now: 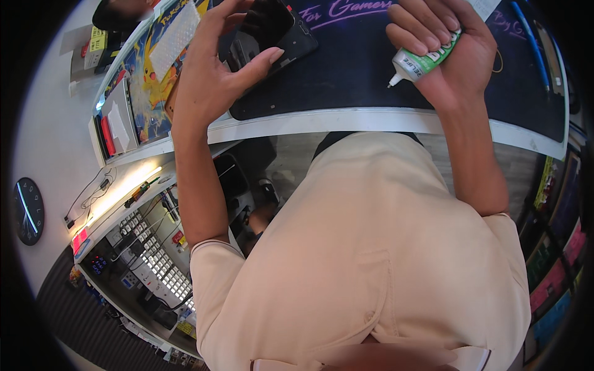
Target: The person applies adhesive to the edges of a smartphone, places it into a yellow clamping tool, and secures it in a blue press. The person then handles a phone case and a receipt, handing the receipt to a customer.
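Observation:
My right hand (455, 52) is wrapped round a green and white squeeze tube (427, 60), probably glue, at the upper right. Its narrow white nozzle points down and left, above the dark mat (359, 68). My left hand (213, 80) is at the upper left, its thumb stretched out and apart from its fingers. It hovers over or rests on a black phone-like device (266, 28) with a glossy dark surface; I cannot tell whether it touches. A black frame or casing (303, 40) shows at the device's right side.
Left of my left hand lie a bubble-wrap sheet (175, 44) and a yellow-blue cartoon mat (145, 80). A blue pen-like stick (531, 46) is at the right. The white table edge (297, 122) runs before me. A lit lower shelf (142, 266) holds cables and small parts.

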`<state>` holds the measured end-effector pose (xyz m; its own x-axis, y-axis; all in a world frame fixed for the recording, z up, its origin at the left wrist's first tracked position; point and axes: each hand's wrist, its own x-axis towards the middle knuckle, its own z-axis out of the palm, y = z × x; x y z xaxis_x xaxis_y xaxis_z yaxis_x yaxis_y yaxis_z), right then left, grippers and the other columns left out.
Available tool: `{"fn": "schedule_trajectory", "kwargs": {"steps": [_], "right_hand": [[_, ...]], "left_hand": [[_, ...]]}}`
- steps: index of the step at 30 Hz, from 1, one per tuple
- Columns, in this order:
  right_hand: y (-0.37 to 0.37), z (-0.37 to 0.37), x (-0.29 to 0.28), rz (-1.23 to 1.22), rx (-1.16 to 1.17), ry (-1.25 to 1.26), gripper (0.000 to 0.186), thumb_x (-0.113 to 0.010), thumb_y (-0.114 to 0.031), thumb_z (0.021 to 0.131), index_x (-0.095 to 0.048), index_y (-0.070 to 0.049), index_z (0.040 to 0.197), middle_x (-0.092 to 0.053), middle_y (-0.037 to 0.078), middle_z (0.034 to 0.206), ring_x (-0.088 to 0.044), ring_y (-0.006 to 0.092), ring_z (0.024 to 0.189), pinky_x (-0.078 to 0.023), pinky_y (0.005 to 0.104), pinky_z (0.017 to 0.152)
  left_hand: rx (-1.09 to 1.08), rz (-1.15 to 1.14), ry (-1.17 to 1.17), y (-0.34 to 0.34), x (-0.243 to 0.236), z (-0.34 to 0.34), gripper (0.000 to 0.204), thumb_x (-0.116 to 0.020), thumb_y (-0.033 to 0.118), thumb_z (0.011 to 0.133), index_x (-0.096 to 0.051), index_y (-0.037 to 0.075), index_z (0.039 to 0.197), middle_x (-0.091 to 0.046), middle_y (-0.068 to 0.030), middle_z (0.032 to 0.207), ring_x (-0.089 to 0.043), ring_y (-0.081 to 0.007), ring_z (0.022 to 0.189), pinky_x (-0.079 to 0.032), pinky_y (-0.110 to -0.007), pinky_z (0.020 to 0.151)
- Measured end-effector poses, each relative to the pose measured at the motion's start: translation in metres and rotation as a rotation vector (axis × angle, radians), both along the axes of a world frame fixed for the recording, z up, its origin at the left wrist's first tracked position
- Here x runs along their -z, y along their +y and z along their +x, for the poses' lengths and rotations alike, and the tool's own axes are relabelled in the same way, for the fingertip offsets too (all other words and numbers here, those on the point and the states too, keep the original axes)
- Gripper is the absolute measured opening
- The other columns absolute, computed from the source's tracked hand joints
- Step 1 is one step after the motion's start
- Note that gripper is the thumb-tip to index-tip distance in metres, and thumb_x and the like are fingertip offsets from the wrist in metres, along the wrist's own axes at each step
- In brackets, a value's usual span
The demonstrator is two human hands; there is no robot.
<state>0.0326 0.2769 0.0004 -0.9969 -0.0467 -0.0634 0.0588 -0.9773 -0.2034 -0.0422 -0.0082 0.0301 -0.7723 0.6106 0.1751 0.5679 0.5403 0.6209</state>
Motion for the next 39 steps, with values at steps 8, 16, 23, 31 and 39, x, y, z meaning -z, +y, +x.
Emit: {"fn": "schedule_trajectory", "kwargs": {"steps": [8, 16, 23, 31, 39], "right_hand": [[-0.037, -0.036, 0.012, 0.208, 0.131, -0.228, 0.04, -0.06, -0.028, 0.106, -0.042, -0.017, 0.072, -0.038, -0.001, 0.06, -0.041, 0.0144, 0.055, -0.042, 0.0304, 0.058], [-0.044, -0.072, 0.005, 0.39, 0.07, -0.169, 0.037, -0.059, -0.029, 0.107, -0.046, -0.017, 0.074, -0.041, -0.001, 0.063, -0.044, 0.0151, 0.058, -0.044, 0.0321, 0.062], [-0.067, -0.124, 0.005, 0.456, -0.03, -0.044, 0.035, -0.062, -0.029, 0.104, -0.049, -0.016, 0.074, -0.044, -0.001, 0.06, -0.044, 0.0151, 0.051, -0.043, 0.0317, 0.053], [-0.072, -0.141, 0.008, 0.677, -0.06, -0.049, 0.038, -0.064, -0.032, 0.103, -0.052, -0.014, 0.072, -0.047, -0.001, 0.061, -0.046, 0.0135, 0.051, -0.041, 0.0293, 0.052], [-0.057, -0.142, -0.015, 0.912, -0.156, 0.086, 0.046, -0.065, -0.036, 0.103, -0.052, -0.013, 0.066, -0.047, 0.0, 0.059, -0.047, 0.0128, 0.052, -0.04, 0.0283, 0.055]], "left_hand": [[-0.021, -0.04, 0.083, -0.004, 0.004, 0.004, 0.092, -0.087, 0.014, 0.075, -0.044, 0.004, 0.156, -0.059, -0.0158, 0.139, -0.059, -0.0264, 0.126, -0.046, -0.039, 0.111], [0.028, -0.002, 0.146, -0.005, 0.013, 0.009, 0.085, -0.087, 0.02, 0.081, -0.047, 0.007, 0.155, -0.061, -0.0142, 0.141, -0.059, -0.0284, 0.131, -0.045, -0.041, 0.113], [0.023, -0.007, 0.153, -0.007, 0.014, 0.013, 0.082, -0.088, 0.023, 0.08, -0.051, 0.013, 0.153, -0.062, -0.0132, 0.139, -0.06, -0.0316, 0.129, -0.047, -0.043, 0.111], [0.007, -0.048, 0.169, -0.002, 0.017, 0.015, 0.085, -0.088, 0.018, 0.078, -0.049, 0.013, 0.153, -0.064, -0.0126, 0.136, -0.062, -0.0328, 0.123, -0.05, -0.042, 0.106], [-0.068, -0.092, 0.123, -0.005, 0.022, 0.017, 0.085, -0.087, 0.021, 0.079, -0.049, 0.013, 0.153, -0.06, -0.014, 0.141, -0.059, -0.0348, 0.128, -0.046, -0.045, 0.111]]}}
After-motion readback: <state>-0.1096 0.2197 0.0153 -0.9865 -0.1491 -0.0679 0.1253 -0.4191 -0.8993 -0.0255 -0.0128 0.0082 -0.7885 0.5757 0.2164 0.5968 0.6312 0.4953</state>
